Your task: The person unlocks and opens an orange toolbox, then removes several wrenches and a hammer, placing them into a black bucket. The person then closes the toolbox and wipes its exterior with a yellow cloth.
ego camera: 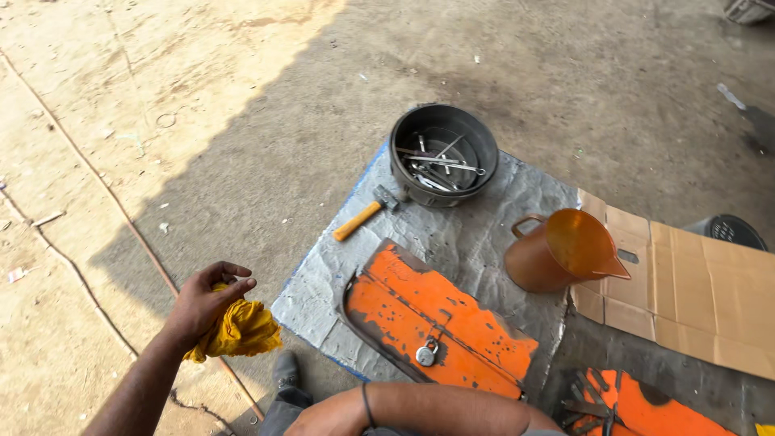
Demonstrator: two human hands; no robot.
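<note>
Left hand: the left hand (206, 299) is raised over the bare dirt floor (97, 161), fingers clamped on a crumpled yellow cloth rag (240, 331), which hangs bunched below the palm, clear of the floor.
Right hand: only the forearm with a thin dark wristband (367, 404) crosses the bottom edge; the hand itself is out of view, so its state cannot be told.
Ground sheet: a grey crinkled plastic sheet with blue edge (484, 234) lies flat on the floor and carries the tools, keeping them off the dirt.
Hammer: a wooden-handled hammer (363, 216) lies on the sheet's left edge, just beside the bowl.
Bowl: a dark round metal bowl (442, 153) holds loose spanners gathered together.
Toolbox: an orange, worn metal toolbox (436, 323) lies closed, a silver padlock (426, 352) hanging at its clasp.
Jug: an orange translucent plastic jug (561, 250) stands upright, spout toward the cardboard.
Packaging: flattened brown cardboard (694, 299), plain on its upper face, lies right of the sheet.
</note>
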